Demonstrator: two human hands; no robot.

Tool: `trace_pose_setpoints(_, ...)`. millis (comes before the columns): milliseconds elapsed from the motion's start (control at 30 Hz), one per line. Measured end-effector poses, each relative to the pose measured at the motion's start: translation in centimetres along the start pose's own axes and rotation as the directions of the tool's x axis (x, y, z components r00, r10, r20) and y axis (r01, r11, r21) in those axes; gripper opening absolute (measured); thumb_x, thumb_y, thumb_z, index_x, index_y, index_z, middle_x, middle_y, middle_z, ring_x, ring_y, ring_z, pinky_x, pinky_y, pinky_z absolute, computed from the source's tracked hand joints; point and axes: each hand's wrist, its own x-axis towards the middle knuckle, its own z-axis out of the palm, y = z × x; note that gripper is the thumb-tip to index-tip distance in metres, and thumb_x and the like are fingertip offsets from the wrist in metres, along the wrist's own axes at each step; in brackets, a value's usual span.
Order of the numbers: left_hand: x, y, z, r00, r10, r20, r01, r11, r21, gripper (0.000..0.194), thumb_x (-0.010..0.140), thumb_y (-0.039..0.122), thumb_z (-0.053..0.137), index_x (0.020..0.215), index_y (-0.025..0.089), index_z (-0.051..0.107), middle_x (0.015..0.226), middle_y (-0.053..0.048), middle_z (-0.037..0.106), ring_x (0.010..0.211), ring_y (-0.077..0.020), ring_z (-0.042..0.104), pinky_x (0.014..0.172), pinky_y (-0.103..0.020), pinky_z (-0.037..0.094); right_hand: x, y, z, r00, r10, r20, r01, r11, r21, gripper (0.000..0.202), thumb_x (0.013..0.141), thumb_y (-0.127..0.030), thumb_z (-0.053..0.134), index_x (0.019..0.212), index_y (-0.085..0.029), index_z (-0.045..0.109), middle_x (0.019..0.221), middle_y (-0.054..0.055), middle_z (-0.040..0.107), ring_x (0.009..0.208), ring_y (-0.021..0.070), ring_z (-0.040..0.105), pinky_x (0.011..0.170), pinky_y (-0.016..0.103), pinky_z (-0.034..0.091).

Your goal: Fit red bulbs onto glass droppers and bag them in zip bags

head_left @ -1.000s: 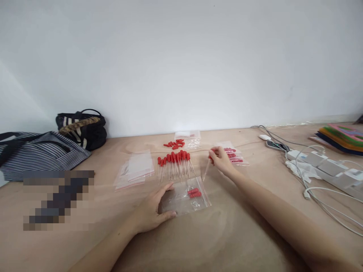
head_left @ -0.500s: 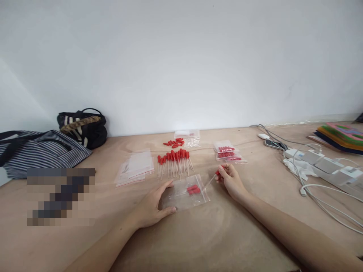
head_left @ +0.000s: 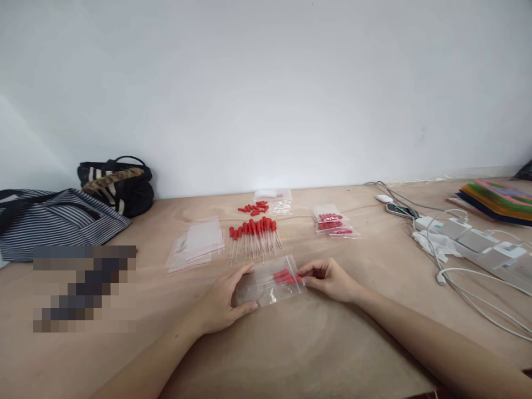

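Note:
A clear zip bag (head_left: 266, 269) lies flat on the table in front of me, with several red-bulbed glass droppers inside. My left hand (head_left: 220, 299) rests at the bag's left end, thumb and fingers spread apart along its edges. At the right, by the zip mouth, my right hand (head_left: 334, 281) pinches the red bulb of a dropper (head_left: 300, 278). That dropper's thin tube is inside the bag. Behind the bag is a row of loose droppers (head_left: 260, 233), red bulbs pointing away from me.
Flat zip bags (head_left: 201, 239) lie left of the droppers. Loose red bulbs (head_left: 254, 208) and a bag of clear tubes (head_left: 280, 205) are farther back. Filled bags (head_left: 331, 219) are stacked at right. A power strip (head_left: 477, 244) with cables, a striped bag (head_left: 62, 224) and a black bag (head_left: 118, 185) flank the table.
My right hand has moved left to the bag's mouth, and the dropper's tube has slid inside. The left hand has stayed in place.

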Motion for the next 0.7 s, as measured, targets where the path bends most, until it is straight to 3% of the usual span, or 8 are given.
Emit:
trace_pose_setpoints(133,0.0,0.1,0.0,1.000,0.013,-0.009,-0.013,1.000,-0.005,0.063,0.074,0.040,0.057,0.129,0.024,0.031,0.129,-0.007,0.046,0.118,-0.0265,0.041,0.097,-0.044,0.036,0.9,-0.5,0.7,0.995,-0.005,0.102,0.013,0.997,-0.075,0.015,0.060,-0.024,0.070,0.065,-0.016,0.058,0.048,-0.006,0.051,0.043,0.0056,0.042,0.043,0.018,0.031)
trace_pose_setpoints(267,0.0,0.1,0.1,1.000,0.009,-0.005,-0.009,1.000,-0.013,0.062,0.075,0.039,0.056,0.129,0.022,0.030,0.129,-0.009,0.045,0.118,-0.0256,0.042,0.097,-0.043,0.036,2.0,-0.4,1.0,0.992,-0.018,0.121,0.027,0.997,-0.076,0.022,0.056,-0.022,0.072,0.062,-0.016,0.052,0.053,-0.006,0.054,0.048,0.0062,0.046,0.046,0.018,0.034)
trace_pose_setpoints(433,0.0,0.0,0.0,1.000,-0.003,0.024,0.004,1.000,-0.013,0.063,0.075,0.039,0.056,0.129,0.022,0.029,0.130,-0.008,0.044,0.118,-0.0251,0.042,0.097,-0.042,0.036,4.3,-1.0,-1.1,0.954,0.079,0.289,-0.046,0.992,-0.121,0.023,0.054,-0.027,0.072,0.069,-0.015,0.059,0.055,-0.004,0.056,0.047,0.0068,0.047,0.047,0.019,0.035)
trace_pose_setpoints(467,0.0,-0.1,-0.1,1.000,-0.003,0.028,0.003,1.000,-0.011,0.063,0.075,0.040,0.056,0.129,0.022,0.030,0.130,-0.008,0.044,0.118,-0.0252,0.042,0.097,-0.042,0.036,5.1,-1.2,-1.6,0.959,0.100,0.264,-0.065,0.988,-0.139,0.023,0.054,-0.028,0.072,0.068,-0.014,0.060,0.054,-0.004,0.057,0.047,0.0070,0.047,0.046,0.019,0.035)
trace_pose_setpoints(533,0.0,-0.2,-0.1,0.999,0.002,0.033,-0.002,1.000,-0.008,0.063,0.075,0.042,0.057,0.129,0.023,0.031,0.130,-0.008,0.044,0.118,-0.0255,0.041,0.097,-0.041,0.036,7.4,-1.4,-1.9,0.996,0.088,-0.025,-0.091,0.977,-0.194,0.020,0.056,-0.030,0.070,0.062,-0.014,0.059,0.052,-0.004,0.055,0.045,0.0062,0.044,0.046,0.019,0.034)
trace_pose_setpoints(700,-0.1,-0.9,0.2,0.999,0.002,0.036,-0.001,1.000,-0.017,0.065,0.075,0.047,0.056,0.130,0.025,0.030,0.132,-0.007,0.041,0.120,-0.0257,0.039,0.098,-0.042,0.035,13.7,-0.9,0.0,0.954,0.060,-0.294,-0.138,0.958,-0.250,0.017,0.062,-0.030,0.065,0.063,-0.014,0.058,0.059,-0.002,0.058,0.054,0.0089,0.050,0.052,0.020,0.037)
